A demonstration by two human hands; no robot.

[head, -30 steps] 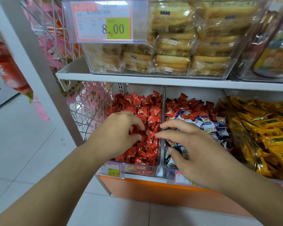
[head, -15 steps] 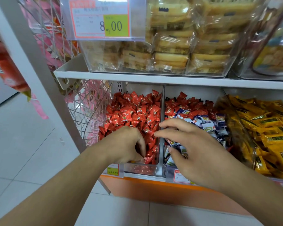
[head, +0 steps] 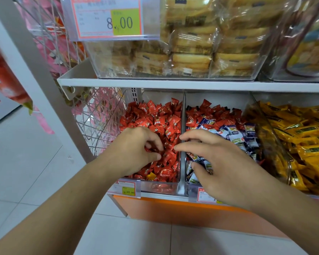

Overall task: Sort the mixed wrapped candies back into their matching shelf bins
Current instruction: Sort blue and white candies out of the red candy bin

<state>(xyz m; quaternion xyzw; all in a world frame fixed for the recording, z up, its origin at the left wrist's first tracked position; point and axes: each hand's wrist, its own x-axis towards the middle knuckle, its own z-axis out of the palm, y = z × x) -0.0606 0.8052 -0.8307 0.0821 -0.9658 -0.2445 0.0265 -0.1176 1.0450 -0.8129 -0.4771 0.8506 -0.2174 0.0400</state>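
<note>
— Where is this happening?
— Inside a shop selling sweets by weight: clear plastic shelf bins (head: 179,184) are sitting side by side on a white metal shelf (head: 155,83), brimming with red wrapped candies (head: 155,118) and yellow wrapped candies (head: 302,140).
— And what is confirming it?
— An orange-and-yellow printed price tag reading 8.00 (head: 107,19) is hanging above, with smaller yellow price labels (head: 126,188) fronting the bins.

"8.00" was read on the yellow patch of the upper price tag (head: 107,17), clipped to the clear bin of wrapped cakes. "24.90" was made out, roughly, on the small yellow tag (head: 126,189) at the red candy bin's front. Other print was too blurred.
</note>
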